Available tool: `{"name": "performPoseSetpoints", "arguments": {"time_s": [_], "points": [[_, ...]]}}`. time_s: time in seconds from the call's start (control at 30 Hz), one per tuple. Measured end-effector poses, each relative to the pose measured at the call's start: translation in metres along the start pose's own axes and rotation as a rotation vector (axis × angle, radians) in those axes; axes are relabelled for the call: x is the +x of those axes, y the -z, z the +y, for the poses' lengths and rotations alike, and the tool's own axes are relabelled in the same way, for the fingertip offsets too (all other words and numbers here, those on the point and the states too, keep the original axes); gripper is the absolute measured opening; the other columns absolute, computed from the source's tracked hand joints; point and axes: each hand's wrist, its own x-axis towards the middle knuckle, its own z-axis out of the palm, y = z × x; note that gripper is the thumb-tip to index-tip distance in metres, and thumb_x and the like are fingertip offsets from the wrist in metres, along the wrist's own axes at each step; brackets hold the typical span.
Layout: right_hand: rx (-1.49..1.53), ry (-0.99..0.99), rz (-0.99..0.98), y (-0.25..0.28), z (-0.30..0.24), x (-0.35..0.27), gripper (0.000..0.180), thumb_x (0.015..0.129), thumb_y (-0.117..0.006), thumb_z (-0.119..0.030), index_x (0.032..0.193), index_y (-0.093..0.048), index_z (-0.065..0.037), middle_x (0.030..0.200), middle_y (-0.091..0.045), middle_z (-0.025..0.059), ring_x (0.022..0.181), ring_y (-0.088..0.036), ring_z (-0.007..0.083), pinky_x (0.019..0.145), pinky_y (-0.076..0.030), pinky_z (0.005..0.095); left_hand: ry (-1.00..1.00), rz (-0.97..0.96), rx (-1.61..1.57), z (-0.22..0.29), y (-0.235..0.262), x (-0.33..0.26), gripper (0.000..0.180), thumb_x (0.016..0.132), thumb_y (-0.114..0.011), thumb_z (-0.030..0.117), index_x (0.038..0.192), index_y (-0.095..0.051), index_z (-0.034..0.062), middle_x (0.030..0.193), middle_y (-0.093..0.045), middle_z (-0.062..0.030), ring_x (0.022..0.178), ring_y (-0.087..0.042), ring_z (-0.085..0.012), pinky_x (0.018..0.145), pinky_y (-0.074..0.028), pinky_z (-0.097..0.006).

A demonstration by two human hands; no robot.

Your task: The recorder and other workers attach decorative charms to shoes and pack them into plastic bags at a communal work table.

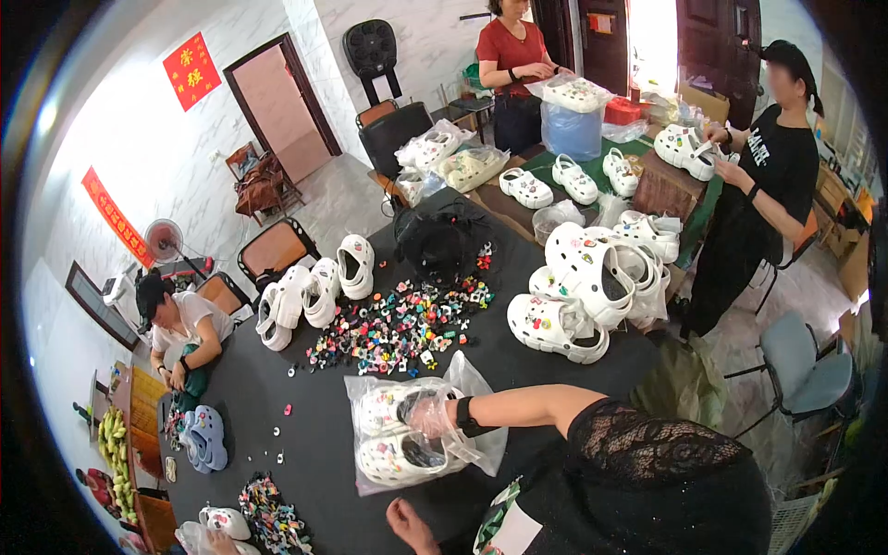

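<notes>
A pair of white clogs [396,460] with colourful charms lies side by side in a clear plastic bag [486,430] on the black-covered table [319,444]. My right hand [430,416], with a black band at the wrist, reaches into the bag's mouth. Its fingers are closed at the opening of the farther clog, their tips partly hidden by plastic and shoe. Nearer my body, my left hand [410,524] is apart from the bag, its fingers curled in and nothing visible in them. Loose multicoloured charms [398,324] lie heaped just beyond the bag.
White clogs [322,291] stand beyond the heap, with more clogs [560,326] stacked to the right. A black bag [439,242] lies behind the charms. Lavender clogs [205,437] and another person's hand [220,543] are at left. Several people work around the tables; a chair [805,365] stands right.
</notes>
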Motion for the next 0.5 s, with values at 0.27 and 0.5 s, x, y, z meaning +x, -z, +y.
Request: {"name": "performPoseSetpoints", "arguments": {"time_s": [0.27,0.5], "points": [[-0.7,0.659,0.245,0.039,-0.02,-0.051,0.015,0.069,-0.055,-0.015,0.078,-0.057,-0.003,0.064,-0.058,0.0129,0.055,-0.058,0.0312,0.05,-0.046,0.043,0.153,-0.122,-0.453,-0.007,0.009,0.04,0.042,0.098,-0.037,0.024,0.124,-0.046,-0.0073,0.122,-0.05,-0.0237,0.111,-0.048,-0.0332,0.096,-0.038,-0.039],[-0.062,0.635,0.195,0.064,-0.032,-0.089,0.013,0.071,-0.058,-0.012,0.082,-0.057,-0.004,0.077,-0.058,0.014,0.073,-0.057,0.0324,0.065,-0.046,0.0426,0.185,-0.256,-0.78,0.0,-0.038,0.07,0.038,0.097,-0.037,0.027,0.125,-0.046,0.0034,0.119,-0.057,-0.0105,0.101,-0.06,-0.0225,0.086,-0.049,-0.038]]}}
